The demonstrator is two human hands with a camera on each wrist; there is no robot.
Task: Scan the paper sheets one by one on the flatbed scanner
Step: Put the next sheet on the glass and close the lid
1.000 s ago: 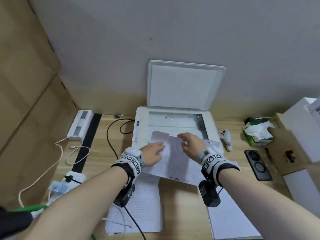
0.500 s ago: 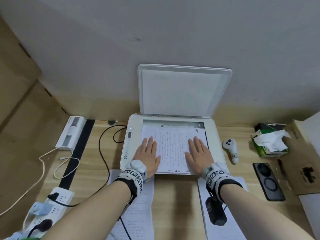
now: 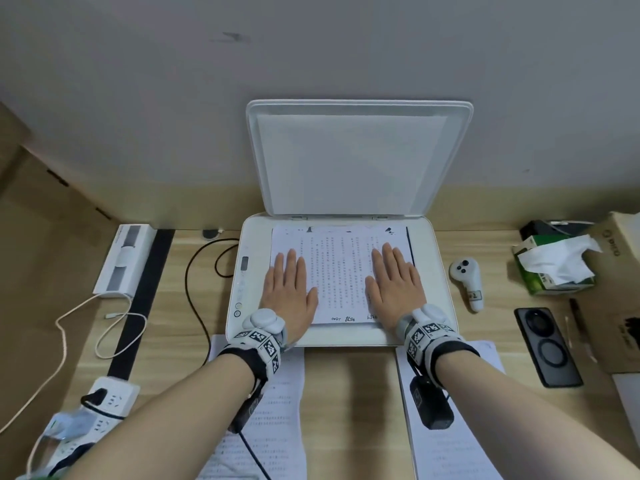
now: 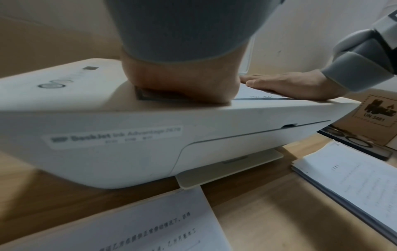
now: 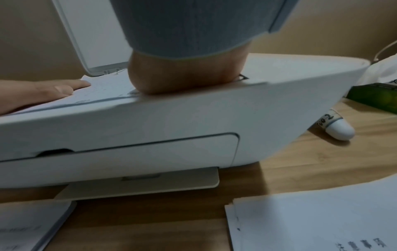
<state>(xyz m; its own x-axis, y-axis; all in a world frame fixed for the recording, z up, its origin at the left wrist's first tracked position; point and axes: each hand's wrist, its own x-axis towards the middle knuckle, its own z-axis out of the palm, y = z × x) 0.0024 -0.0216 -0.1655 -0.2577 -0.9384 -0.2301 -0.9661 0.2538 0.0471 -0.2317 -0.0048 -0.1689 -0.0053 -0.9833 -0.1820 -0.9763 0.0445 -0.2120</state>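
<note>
Wood desk (image 3: pixel 349 393) set against a grey wall, with a white scanner (image 3: pixel 438 271) placed at the middle back. Its lid (image 3: pixel 353 161) is raised upright against the wall. One printed sheet (image 3: pixel 341 271) is laid flat on the glass, text side up. The left hand (image 3: pixel 287 292) is pressed flat on the sheet's left part, fingers straight and together, nothing gripped. The right hand (image 3: pixel 394 289) is laid flat on the sheet's right part the same way, fingers straight. Both heels of the hands are rested at the scanner's front rim, as seen in the wrist views (image 4: pixel 180 84) (image 5: pixel 184 76).

Two paper piles are kept on the desk in front of the scanner: a left pile (image 3: pixel 273 420) and a right pile (image 3: pixel 450 445), each partly covered by a forearm. A white controller (image 3: pixel 467 275) is lying just right of the scanner. Further right, a black phone (image 3: pixel 547 344), a green tissue box (image 3: pixel 554 268) and a cardboard box (image 3: pixel 620 306) are seen. At the left, a power strip (image 3: pixel 104 400), cables and a white flat box (image 3: pixel 124 258) are placed.
</note>
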